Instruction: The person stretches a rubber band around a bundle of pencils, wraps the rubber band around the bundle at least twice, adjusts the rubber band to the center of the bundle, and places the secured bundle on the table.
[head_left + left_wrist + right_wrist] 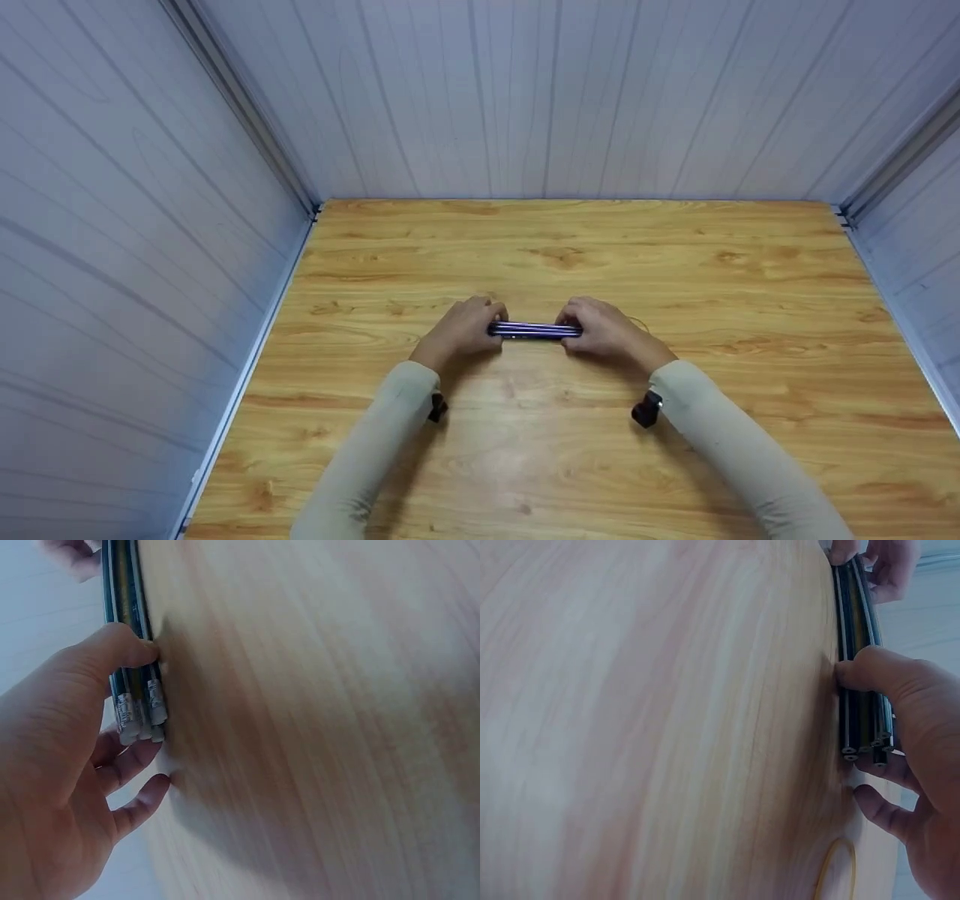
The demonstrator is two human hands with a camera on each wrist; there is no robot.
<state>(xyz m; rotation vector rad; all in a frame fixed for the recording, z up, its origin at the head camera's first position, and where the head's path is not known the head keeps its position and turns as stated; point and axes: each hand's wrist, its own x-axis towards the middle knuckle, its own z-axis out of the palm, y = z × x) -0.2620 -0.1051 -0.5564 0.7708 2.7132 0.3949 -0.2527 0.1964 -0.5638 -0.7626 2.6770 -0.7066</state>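
Several dark, striped pencils (532, 331) lie side by side in a bundle, low over the table in the head view. My left hand (466, 327) grips the eraser end, its thumb across the near side; silvery ferrules (127, 711) with pale erasers show past the thumb in the left wrist view. At the opposite end my right hand (602, 328) holds the bundle between thumb and fingers. Flat, unsharpened pencil ends (866, 748) stick out unevenly below that thumb in the right wrist view. The undersides of the pencils are hidden.
A yellowish rubber band (824, 868) lies on the wooden table (525, 450) just beyond my right hand. Pale panel walls (510, 97) stand at the back and both sides. Small black wrist cameras (646, 411) hang under the sleeves.
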